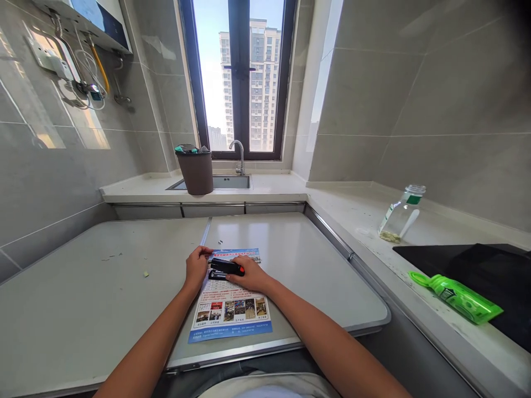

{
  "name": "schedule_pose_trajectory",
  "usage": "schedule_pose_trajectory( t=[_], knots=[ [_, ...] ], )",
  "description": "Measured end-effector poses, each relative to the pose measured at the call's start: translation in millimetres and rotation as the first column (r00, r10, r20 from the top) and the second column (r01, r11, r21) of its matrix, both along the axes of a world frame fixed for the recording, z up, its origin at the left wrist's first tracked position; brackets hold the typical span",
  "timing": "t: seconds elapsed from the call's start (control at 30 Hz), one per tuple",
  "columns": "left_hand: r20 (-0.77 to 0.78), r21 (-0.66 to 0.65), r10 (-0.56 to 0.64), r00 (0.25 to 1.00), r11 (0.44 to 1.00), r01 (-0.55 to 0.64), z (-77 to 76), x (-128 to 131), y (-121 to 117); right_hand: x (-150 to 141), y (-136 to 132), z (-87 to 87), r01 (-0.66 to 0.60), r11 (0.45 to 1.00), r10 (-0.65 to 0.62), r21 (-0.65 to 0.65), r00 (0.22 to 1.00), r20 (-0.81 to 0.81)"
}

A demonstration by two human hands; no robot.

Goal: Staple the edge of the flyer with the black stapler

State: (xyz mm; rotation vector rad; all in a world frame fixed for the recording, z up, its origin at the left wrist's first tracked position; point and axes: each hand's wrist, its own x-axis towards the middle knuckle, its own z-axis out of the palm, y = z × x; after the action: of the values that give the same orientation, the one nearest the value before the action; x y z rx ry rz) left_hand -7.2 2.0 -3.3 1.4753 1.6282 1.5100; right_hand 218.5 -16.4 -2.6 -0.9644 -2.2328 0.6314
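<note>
A black stapler (226, 268) with a red end on its right lies across the upper part of a printed flyer (230, 303), near the flyer's far left corner. The stapler is slim and low, its length running left to right. The flyer is a glossy sheet with a blue band along its near edge, a row of small photos above that band, red and black printed lines through the middle and a blue heading at the far end. It lies flat on a pale grey table (95, 298), close to the near edge and just right of a seam that runs away from the person.

The right hand (251, 276) rests on the stapler's right end, fingers curled over it and holding it down against the paper. The left hand (197, 266) sits at the flyer's left edge, fingers bent and pinching the corner of the sheet beside the stapler's left end.

A few small scraps (145, 273) lie on the table to the left. Far beyond, a brown bin (195, 170) stands on the counter in front of a sink (226, 182) and tap under the window. On the right counter stands a clear glass bottle (400, 214), and nearer lies a bright green pouch (456, 297) on a black cooktop (489, 271).
</note>
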Motion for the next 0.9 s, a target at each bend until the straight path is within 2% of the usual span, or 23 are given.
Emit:
schedule_pose_trajectory(
  t=[0.1,0.23,0.3,0.37,0.43,0.53,0.6,0.7,0.9],
  knots=[
    [0.024,0.006,0.058,0.998,0.998,-0.059,-5.5,-5.1,3.5,-3.9,2.8,0.7,-0.026,0.999,0.026,-0.03,0.999,0.021],
    [0.108,-0.024,0.066,0.992,0.998,-0.064,-13.4,-8.6,9.2,-7.9,6.0,-0.6,-0.037,0.999,0.038,-0.03,0.998,0.042],
    [0.145,-0.032,0.083,0.986,0.996,-0.079,-14.3,-8.9,10.5,-7.7,9.4,-2.0,-0.071,0.996,0.071,-0.057,0.997,0.011],
    [0.164,-0.027,0.112,0.98,0.994,-0.109,-12.6,-9.6,10.5,-7.0,17.0,-3.0,-0.115,0.986,0.104,-0.12,0.99,-0.093],
    [0.169,0.002,0.158,0.973,0.987,-0.16,-9.3,-12.2,9.8,-7.4,30.0,-3.0,-0.084,0.982,0.042,-0.171,0.97,-0.239],
    [0.179,0.046,0.23,0.957,0.969,-0.242,-5.6,-19.1,9.2,-12.8,56.9,-1.5,0.11,0.986,-0.148,-0.129,0.931,-0.335],
    [0.212,0.05,0.258,0.943,0.96,-0.274,-5.9,-24.1,9.9,-20.2,74.6,-0.7,0.181,0.982,-0.186,-0.046,0.938,-0.294],
    [0.27,0.039,0.271,0.924,0.956,-0.292,-9.5,-29.1,12.6,-34.9,92.0,-1.3,0.177,0.983,-0.165,0.058,0.972,-0.17],
    [0.243,0.031,0.248,0.938,0.964,-0.263,-14.6,-29.2,17.2,-55.0,92.9,-5.8,0.174,0.964,-0.186,0.201,0.981,0.045]
  ],
)
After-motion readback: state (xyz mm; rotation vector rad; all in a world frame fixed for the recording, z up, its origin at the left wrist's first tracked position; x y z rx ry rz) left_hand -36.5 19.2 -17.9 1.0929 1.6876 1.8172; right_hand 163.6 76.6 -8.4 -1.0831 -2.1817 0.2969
